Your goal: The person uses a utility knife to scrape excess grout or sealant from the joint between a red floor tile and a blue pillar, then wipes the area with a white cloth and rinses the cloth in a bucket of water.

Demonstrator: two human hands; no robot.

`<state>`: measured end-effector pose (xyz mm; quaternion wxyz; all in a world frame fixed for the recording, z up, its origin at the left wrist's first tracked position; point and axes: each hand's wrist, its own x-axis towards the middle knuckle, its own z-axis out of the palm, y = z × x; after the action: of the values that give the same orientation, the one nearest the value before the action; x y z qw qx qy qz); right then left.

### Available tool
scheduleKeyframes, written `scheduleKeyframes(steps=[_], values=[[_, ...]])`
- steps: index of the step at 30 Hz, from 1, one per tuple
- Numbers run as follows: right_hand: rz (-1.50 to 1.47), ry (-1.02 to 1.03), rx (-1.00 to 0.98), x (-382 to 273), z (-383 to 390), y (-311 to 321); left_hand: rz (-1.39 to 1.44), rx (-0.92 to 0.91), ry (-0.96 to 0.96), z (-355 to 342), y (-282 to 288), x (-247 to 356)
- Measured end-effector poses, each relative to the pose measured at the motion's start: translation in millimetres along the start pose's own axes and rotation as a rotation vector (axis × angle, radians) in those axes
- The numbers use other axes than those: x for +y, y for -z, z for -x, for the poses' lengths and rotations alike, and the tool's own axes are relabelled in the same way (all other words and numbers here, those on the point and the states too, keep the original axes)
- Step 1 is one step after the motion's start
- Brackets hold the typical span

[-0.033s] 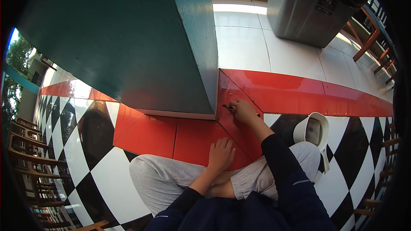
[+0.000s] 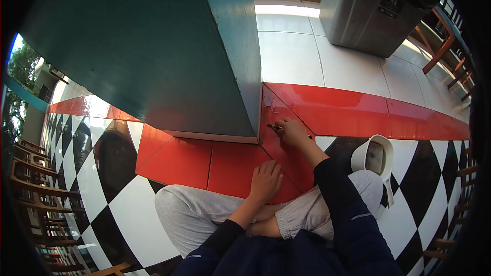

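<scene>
My right hand (image 2: 293, 132) is closed on a small dark tool (image 2: 274, 127), its kind too small to make out. The tool's tip is at the red tile (image 2: 276, 148) beside the corner of a teal pillar (image 2: 204, 82). Whitish residue (image 2: 271, 103) marks the tile just beyond that hand. My left hand (image 2: 266, 180) lies with fingers stretched out on the red tiles in front of my crossed legs, holding nothing. To the right of my knee stands a white long-handled dipper (image 2: 387, 158), with what looks like liquid inside.
A grey bin (image 2: 358, 15) stands on white floor tiles at the back right. Wooden furniture (image 2: 442, 46) is beyond it. Several wooden chairs (image 2: 41, 179) line the left edge. Black and white checkered tiles (image 2: 138, 214) surround me.
</scene>
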<state>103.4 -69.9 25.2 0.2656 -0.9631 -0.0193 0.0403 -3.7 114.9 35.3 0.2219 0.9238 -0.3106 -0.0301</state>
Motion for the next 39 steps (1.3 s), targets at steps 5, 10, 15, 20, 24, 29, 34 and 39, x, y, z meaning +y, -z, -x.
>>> scheduleKeyframes(steps=[5, 10, 15, 20, 24, 29, 34, 39], values=[[0.045, 0.162, -0.223, 7.3, -6.2, 17.7, -0.158, 0.088, -0.225, -15.4, -29.9, -19.7], [0.052, 0.237, -0.198, 21.9, -13.5, 20.7, -0.085, 0.041, -0.175, -13.4, -30.8, -23.1], [-0.019, 0.133, 0.013, 32.0, -53.6, 19.6, -0.059, -0.016, -0.152, -15.2, -25.7, -18.9], [-0.006, 0.134, 0.019, 31.7, -72.5, 13.2, -0.044, -0.034, -0.132, -16.6, -25.5, -19.6], [0.02, 0.237, -0.175, 28.3, -68.2, 25.9, -0.045, -0.034, -0.126, -19.0, -25.3, -20.8], [0.051, 0.2, -0.011, 30.0, -80.6, 21.1, -0.059, -0.037, -0.133, -17.5, -23.8, -19.0], [0.086, 0.231, -0.055, 20.0, -78.0, 26.9, -0.067, -0.021, -0.141, -18.9, -27.4, -19.1], [0.01, 0.223, -0.042, 21.1, -64.7, 9.7, -0.058, -0.018, -0.134, -18.8, -26.7, -19.3]])
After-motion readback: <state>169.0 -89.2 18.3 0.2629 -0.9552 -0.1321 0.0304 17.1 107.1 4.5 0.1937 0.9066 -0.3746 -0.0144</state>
